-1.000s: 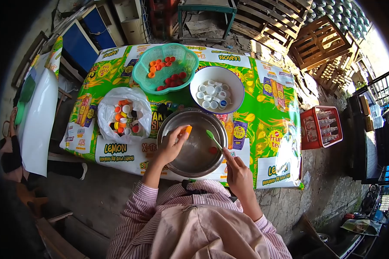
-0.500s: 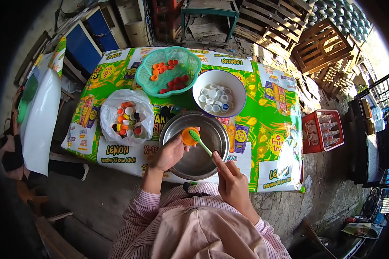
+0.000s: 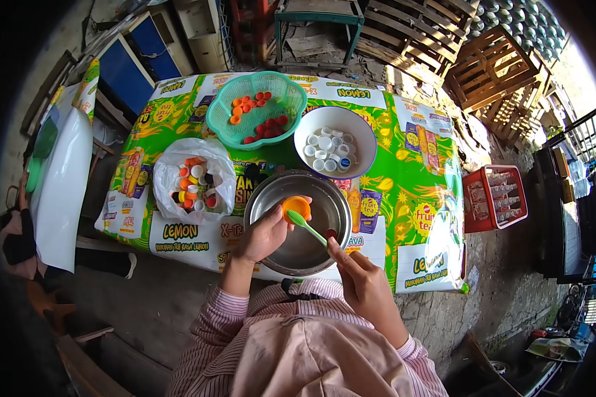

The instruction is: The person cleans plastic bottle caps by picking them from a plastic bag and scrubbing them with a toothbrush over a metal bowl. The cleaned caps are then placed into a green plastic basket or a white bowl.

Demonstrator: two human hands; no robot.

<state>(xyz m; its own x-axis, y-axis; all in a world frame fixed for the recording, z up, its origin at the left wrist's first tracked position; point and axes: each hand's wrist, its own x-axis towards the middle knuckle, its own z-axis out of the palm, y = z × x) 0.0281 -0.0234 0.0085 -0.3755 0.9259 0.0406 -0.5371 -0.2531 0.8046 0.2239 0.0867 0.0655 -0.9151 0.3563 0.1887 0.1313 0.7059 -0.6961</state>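
Note:
Over a steel bowl (image 3: 311, 258), my left hand (image 3: 265, 233) is closed around an orange bottle cap (image 3: 297, 206), its hollow side turned up toward me. My right hand (image 3: 361, 274) grips a green toothbrush (image 3: 313, 231) by the handle, and the bristle head lies right at the cap's lower edge. Beyond the steel bowl stands a white bowl (image 3: 365, 142) with several white bottle caps (image 3: 324, 142) in it. A mint-green basket (image 3: 288, 99) holds orange caps (image 3: 245, 104) and red caps (image 3: 270, 127). To the left, a white plastic bag (image 3: 167, 175) lies open with mixed-colour caps (image 3: 192, 188) inside.
A green, white and yellow printed sheet (image 3: 410, 178) covers the table. On the floor to the right is a red crate (image 3: 478, 198). Wooden pallets (image 3: 490, 69) lean at the back right. At far left, a person's leg (image 3: 106, 261) shows beside another table (image 3: 66, 192).
The toothbrush head has moved down from the cap's inside to its lower edge, and my right hand has dropped slightly. The cap has shifted a little to the right.

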